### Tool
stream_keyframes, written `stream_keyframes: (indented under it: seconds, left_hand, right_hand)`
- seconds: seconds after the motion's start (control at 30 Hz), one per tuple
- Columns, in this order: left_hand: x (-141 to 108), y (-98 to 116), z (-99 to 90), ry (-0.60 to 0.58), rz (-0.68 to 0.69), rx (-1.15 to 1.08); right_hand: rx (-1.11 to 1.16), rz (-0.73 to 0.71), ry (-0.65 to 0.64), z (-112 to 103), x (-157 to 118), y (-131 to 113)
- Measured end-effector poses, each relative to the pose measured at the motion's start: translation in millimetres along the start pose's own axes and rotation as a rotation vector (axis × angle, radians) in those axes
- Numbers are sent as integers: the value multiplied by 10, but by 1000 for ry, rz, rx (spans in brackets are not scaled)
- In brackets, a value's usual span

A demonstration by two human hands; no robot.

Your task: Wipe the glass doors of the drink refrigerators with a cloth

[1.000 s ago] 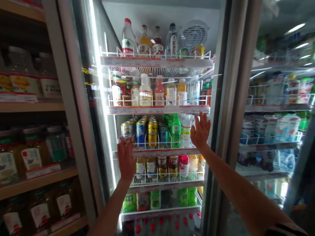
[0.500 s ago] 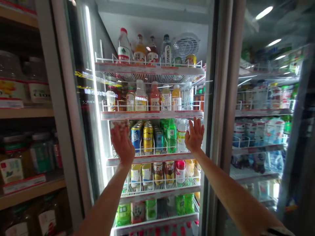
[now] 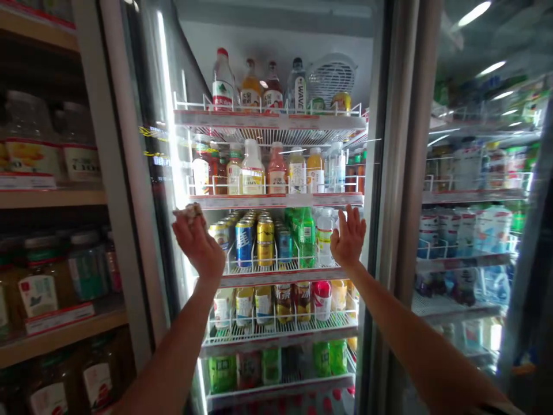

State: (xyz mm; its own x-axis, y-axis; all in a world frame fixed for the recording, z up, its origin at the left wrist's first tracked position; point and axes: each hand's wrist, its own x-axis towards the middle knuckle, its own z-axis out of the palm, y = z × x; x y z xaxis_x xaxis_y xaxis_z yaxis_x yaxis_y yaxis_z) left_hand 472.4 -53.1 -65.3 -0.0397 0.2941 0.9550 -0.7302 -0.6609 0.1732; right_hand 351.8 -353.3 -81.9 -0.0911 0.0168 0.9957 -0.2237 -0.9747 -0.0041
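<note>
Crumpled cloth [image 3: 193,214], whitish and brown, at the fingertips of the left hand [image 3: 197,248], left edge of a drinks fridge, in front of the glass door [image 3: 276,36]. Height: just below the second shelf's price strip [image 3: 242,201], near the bright vertical light strip [image 3: 166,75]. Left hand raised, back toward camera, fingers up and close together behind the cloth; can't tell from this angle whether they grip it or just press it flat. Right hand [image 3: 349,241] raised too, open, fingers spread, palm toward the glass, near the right end of the same price strip. Hands well apart, about level, both forearms reaching up from the bottom of the view.

Between the hands, behind glass: silver-topped cans [image 3: 220,233], blue can [image 3: 244,243], gold can [image 3: 265,241], then green bottles [image 3: 306,236], with a clear bottle [image 3: 324,237] closest to the right hand. Row above: juice bottles, incl. pink bottle [image 3: 276,170] and orange bottle [image 3: 315,171]. Top shelf: red-capped bottle [image 3: 222,83], WAVE bottle [image 3: 298,89], round vent grille [image 3: 332,75] on the back wall. Below the can row: more cans, one red can [image 3: 322,301]. Right: metal door frame [image 3: 400,173], second fridge beyond, contents blurry. Left: wooden shelf [image 3: 52,197], jars with labels.
</note>
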Motion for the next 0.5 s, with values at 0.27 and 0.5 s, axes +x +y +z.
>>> stream_keyframes:
  seconds: [0.27,0.5]
  left_hand:
    - [-368,559,164,-328,489,-113]
    - [79,-105,-29,17,39,-26]
  right_hand:
    - [-4,-23,22,10,-17,34]
    - [-26,-6,22,2,-15,-31]
